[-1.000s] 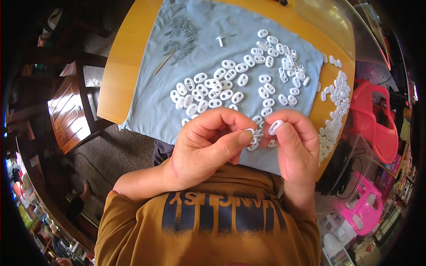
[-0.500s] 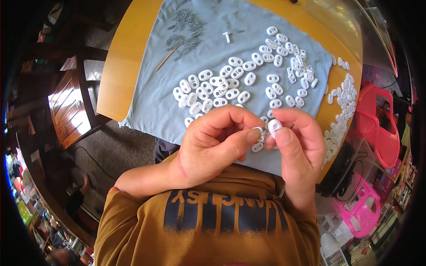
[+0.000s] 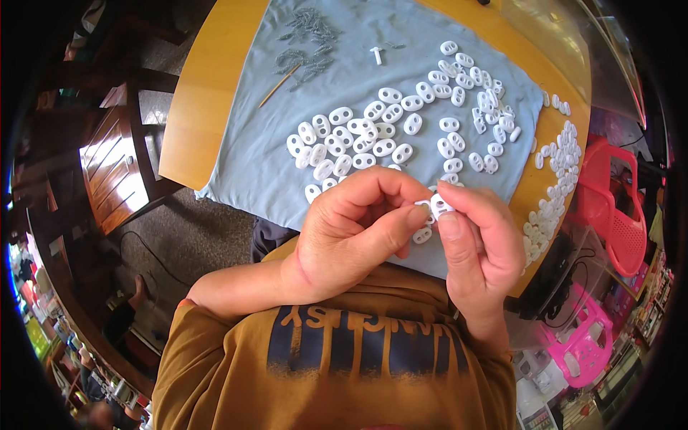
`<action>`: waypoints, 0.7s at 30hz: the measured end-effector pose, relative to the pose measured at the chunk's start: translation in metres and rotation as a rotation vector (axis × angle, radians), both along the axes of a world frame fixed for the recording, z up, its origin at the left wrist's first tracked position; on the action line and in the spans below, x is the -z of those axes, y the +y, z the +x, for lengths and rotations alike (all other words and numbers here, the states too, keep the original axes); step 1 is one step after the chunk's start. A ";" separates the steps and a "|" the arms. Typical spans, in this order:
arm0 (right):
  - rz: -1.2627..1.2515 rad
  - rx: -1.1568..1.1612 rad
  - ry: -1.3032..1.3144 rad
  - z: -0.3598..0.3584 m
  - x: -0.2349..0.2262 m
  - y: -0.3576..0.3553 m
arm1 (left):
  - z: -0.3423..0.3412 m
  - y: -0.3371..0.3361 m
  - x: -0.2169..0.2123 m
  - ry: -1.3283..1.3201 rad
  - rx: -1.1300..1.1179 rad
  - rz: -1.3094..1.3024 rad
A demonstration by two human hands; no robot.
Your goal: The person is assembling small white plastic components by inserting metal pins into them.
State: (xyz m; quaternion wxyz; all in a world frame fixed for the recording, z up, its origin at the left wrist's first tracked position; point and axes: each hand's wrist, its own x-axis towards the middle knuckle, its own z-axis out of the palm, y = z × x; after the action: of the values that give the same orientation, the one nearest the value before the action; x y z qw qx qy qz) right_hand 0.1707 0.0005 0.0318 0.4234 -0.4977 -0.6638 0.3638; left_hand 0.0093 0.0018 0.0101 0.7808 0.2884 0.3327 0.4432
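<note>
In front of my chest, my left hand [image 3: 358, 233] and my right hand [image 3: 479, 247] meet at the fingertips. Thumb and forefinger of the right pinch a small white oval cord lock piece [image 3: 439, 205] with two holes. Pressed against it is another small white piece [image 3: 424, 210], held in the left's pinch and mostly covered by the thumb. Below the fingertips, more white two-hole cord locks [image 3: 422, 235] lie on the blue cloth [image 3: 251, 158]. Many others [image 3: 363, 143] spread over the cloth beyond my hands.
A heap of small metal springs [image 3: 308, 43] lies at the far left of the cloth, beside a thin yellowish stick [image 3: 279, 86]. A white T-shaped piece [image 3: 377, 55] lies nearby. More white pieces [image 3: 555, 193] line the wooden table's right side. Red [image 3: 616, 208] and pink [image 3: 584, 337] chairs stand right.
The two white pieces have come together; the coil spring seen between them is now hidden. My right fingertips have moved slightly left against the left hand's. The whole view has shifted a little.
</note>
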 end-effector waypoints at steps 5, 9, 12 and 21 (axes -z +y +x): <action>0.044 -0.007 -0.011 0.000 0.001 0.002 | -0.003 -0.002 -0.001 0.039 0.014 0.054; 0.062 -0.010 -0.037 0.000 0.000 0.001 | -0.005 -0.003 0.000 0.121 0.038 0.139; 0.080 -0.005 -0.049 -0.002 0.002 0.001 | -0.005 -0.003 0.002 0.147 0.043 0.181; 0.129 -0.077 -0.053 0.001 0.003 0.002 | -0.006 -0.003 -0.001 0.136 0.039 0.117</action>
State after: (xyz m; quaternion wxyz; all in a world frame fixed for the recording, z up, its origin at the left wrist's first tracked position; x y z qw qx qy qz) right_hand 0.1716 0.0025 0.0286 0.4225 -0.4528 -0.7157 0.3229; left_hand 0.0032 -0.0016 0.0116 0.7466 0.3696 0.3528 0.4261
